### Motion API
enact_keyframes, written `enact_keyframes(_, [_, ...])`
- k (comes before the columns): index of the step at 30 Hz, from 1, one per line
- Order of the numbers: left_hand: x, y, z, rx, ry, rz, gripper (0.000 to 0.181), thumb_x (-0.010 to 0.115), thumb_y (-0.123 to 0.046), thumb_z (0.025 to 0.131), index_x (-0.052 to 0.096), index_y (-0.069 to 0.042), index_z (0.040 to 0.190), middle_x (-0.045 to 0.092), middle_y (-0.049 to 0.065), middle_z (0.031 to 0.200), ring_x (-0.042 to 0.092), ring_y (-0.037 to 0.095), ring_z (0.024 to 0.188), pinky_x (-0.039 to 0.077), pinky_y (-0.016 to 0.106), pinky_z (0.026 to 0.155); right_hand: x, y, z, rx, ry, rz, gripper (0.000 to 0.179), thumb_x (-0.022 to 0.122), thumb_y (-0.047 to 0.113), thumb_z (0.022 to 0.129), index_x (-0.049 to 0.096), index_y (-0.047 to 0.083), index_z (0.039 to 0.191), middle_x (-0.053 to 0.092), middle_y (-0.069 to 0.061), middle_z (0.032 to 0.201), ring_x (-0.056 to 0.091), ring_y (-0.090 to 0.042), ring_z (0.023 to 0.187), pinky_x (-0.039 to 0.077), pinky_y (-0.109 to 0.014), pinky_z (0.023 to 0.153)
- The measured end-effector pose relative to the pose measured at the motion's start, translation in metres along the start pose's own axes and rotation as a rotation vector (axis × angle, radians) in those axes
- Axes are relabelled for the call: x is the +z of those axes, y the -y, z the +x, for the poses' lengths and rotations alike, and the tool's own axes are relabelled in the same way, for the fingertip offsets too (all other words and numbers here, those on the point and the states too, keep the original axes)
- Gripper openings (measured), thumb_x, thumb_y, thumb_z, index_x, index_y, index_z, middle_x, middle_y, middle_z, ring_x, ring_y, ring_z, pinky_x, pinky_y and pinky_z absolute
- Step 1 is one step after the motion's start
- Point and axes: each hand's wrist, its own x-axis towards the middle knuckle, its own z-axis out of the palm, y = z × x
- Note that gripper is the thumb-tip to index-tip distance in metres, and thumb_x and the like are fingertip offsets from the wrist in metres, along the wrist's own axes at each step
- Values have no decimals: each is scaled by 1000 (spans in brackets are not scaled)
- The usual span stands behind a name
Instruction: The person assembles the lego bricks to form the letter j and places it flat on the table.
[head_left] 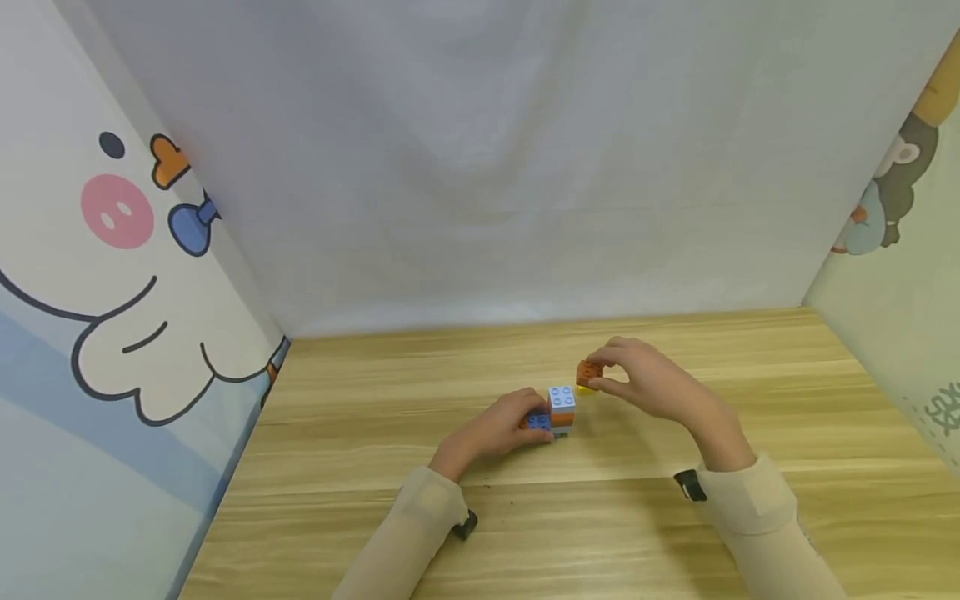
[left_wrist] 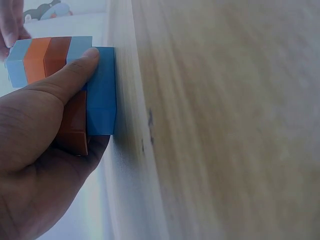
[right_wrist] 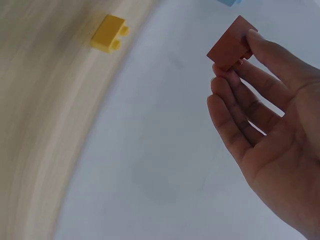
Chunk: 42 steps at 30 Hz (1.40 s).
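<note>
My left hand [head_left: 501, 427] grips a stack of toy building bricks close to the table, thumb along its near side. In the left wrist view the stack has a blue brick [left_wrist: 101, 92] at the bottom and a brown brick [left_wrist: 75, 122] beside the palm. A column of light blue, brown and orange bricks [left_wrist: 36, 61] rises at the other end, topped with light blue studs. My right hand [head_left: 648, 379] pinches a reddish-brown brick [right_wrist: 231, 44] between thumb and fingertips, above the table. Beneath it a yellow brick [right_wrist: 108, 34] sits on the wood.
The wooden table [head_left: 360, 500] runs back to a pale cloth [head_left: 480, 208]. Cartoon-printed panels [head_left: 112, 333] stand at the left and right sides. Dark straps [head_left: 690, 485] show at both sleeve cuffs. A few small dark specks lie on the wood near the left wrist.
</note>
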Motion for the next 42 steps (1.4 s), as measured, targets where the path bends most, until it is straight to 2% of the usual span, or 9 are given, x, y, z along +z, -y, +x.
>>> enact_keyframes(5, [0, -1, 0, 7, 0, 3, 35, 68, -35, 99, 64, -10, 122, 66, 5, 118, 60, 11, 102, 51, 24, 89, -1, 9, 2, -20, 6, 0, 24, 69, 21, 99, 72, 12, 121, 70, -3, 113, 64, -22, 105, 52, -42, 88])
enact_keyframes(13, [1, -1, 0, 10, 11, 2, 34, 67, -34, 100, 64, -9, 123, 66, 5, 118, 58, 9, 99, 49, 22, 86, 4, 16, 4, -72, 52, 63, 30, 70, 22, 98, 71, 10, 125, 70, -1, 116, 63, -19, 105, 53, -36, 88])
enact_keyframes(20, [1, -2, 1, 31, 14, -10, 33, 66, -33, 100, 64, -8, 122, 66, 5, 115, 55, 9, 93, 47, 21, 81, 8, 22, 7, -98, 99, 77, 33, 68, 18, 98, 69, 7, 129, 68, -5, 119, 64, -23, 109, 55, -44, 92])
enact_keyframes(28, [1, 0, 2, 33, 5, 2, 32, 67, -33, 100, 64, -9, 121, 66, 4, 116, 56, 9, 95, 47, 22, 83, 10, 26, 12, -94, 107, 45, 32, 69, 18, 98, 70, 6, 128, 68, -6, 116, 64, -23, 105, 55, -41, 90])
enact_keyframes(42, [0, 1, 0, 32, -4, -24, 31, 68, -33, 99, 65, -9, 119, 65, 4, 112, 54, 8, 92, 46, 20, 80, 11, 37, 14, -93, 101, -37, 30, 70, 16, 97, 72, 3, 124, 67, -5, 110, 62, -23, 100, 54, -38, 87])
